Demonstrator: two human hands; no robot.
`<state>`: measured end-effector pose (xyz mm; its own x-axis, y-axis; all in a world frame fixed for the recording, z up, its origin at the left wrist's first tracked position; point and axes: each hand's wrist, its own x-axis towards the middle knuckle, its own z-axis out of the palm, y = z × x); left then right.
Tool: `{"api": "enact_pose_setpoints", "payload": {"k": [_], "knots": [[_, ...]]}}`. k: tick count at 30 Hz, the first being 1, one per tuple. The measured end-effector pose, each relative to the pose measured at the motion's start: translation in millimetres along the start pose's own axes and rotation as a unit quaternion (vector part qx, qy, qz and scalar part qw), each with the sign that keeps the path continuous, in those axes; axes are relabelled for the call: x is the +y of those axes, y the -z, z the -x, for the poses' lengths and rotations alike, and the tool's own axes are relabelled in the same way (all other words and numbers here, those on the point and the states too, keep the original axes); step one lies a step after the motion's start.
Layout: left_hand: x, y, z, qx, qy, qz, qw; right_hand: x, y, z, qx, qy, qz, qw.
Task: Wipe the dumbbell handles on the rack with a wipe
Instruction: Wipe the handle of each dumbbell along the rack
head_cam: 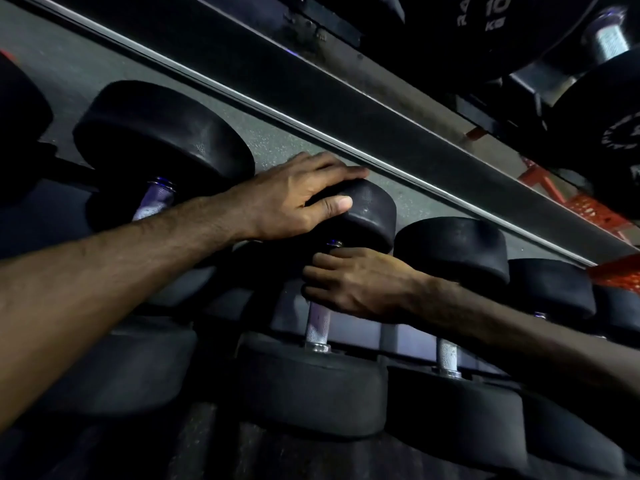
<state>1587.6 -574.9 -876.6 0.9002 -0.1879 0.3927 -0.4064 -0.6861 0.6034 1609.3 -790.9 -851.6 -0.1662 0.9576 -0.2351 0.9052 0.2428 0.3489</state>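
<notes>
A black dumbbell sits in the middle of the rack's lower shelf, with a knurled metal handle (318,325) between its far head (370,216) and near head (311,389). My left hand (294,199) rests over the top of the far head, fingers spread across it and thumb pressed on its side. My right hand (356,282) is wrapped around the upper part of the handle. No wipe shows; whatever lies under the right palm is hidden.
More black dumbbells flank it: a large one (162,133) to the left, smaller ones (450,251) to the right. A dark steel rack rail (311,98) runs diagonally just above. A 10 kg dumbbell (491,15) sits on the upper shelf. Red frame parts (585,206) show at right.
</notes>
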Motion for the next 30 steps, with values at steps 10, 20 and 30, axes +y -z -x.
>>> {"api": "enact_pose_setpoints", "payload": {"k": [10,20,30], "knots": [[0.5,-0.2,0.9,-0.003,0.004,0.008,1.000,-8.3,-14.7,35.5,0.153,-0.056,0.010,0.987],[6.5,-1.2,-0.9,-0.006,0.008,0.020,1.000,-62.0,-38.7,20.5,0.243,-0.579,-0.737,0.250],[7.3,4.1,3.8,-0.009,0.015,0.034,0.999,-51.9,-23.0,-7.8,0.100,-0.430,-0.866,0.234]]}}
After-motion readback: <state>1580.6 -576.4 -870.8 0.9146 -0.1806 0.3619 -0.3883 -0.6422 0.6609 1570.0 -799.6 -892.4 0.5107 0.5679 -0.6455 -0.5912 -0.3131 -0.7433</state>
